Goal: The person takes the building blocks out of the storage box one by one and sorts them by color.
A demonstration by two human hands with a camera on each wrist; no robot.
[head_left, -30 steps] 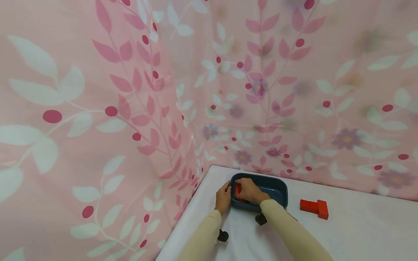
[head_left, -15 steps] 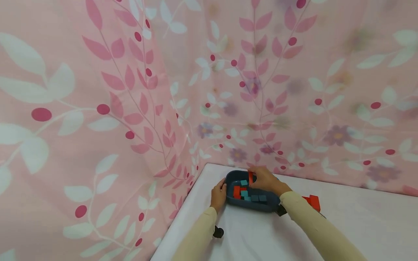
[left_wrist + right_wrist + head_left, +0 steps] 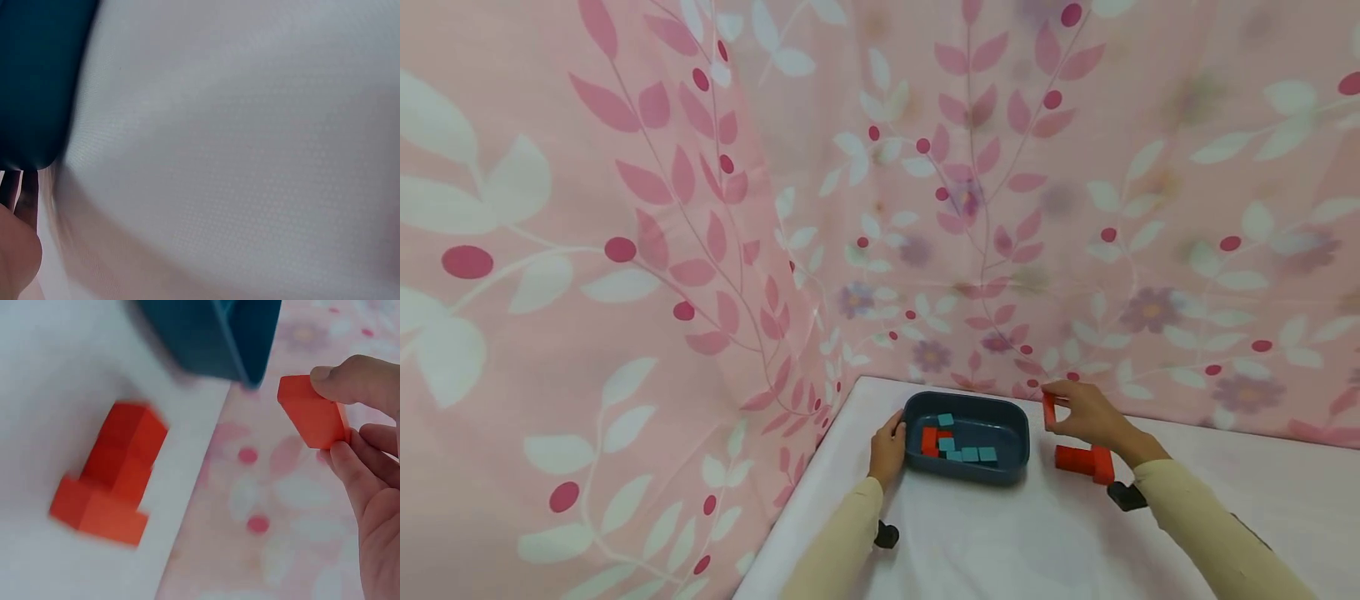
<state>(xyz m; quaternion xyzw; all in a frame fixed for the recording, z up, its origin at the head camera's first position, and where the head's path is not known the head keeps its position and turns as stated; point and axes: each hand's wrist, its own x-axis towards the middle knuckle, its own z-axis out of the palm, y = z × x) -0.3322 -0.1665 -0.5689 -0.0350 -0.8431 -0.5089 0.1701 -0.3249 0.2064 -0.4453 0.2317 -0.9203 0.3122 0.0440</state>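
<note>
A dark blue plastic tub (image 3: 1000,475) stands on the white cloth, with red and teal blocks inside its left half. My left hand (image 3: 887,450) rests against the outside of the tub's left end; in the left wrist view its fingers (image 3: 28,197) reach the tub's wall (image 3: 37,87), their tips hidden. To the right of the tub my right hand (image 3: 1090,417) pinches a red block (image 3: 315,412) between thumb and fingers, raised off the table. Below that hand, several red blocks (image 3: 1077,460) lie joined end to end, with one block (image 3: 97,512) set crosswise.
Several teal blocks (image 3: 987,454) and a red block (image 3: 929,441) lie in the tub. A pink floral curtain (image 3: 820,208) hangs close behind and left of the white table (image 3: 955,542). Dark wrist cameras (image 3: 1126,496) sit under the sleeves.
My right hand has lifted a red block out of the tub and carried it right, past the tub's right end. The left hand stays against the tub's left end.
</note>
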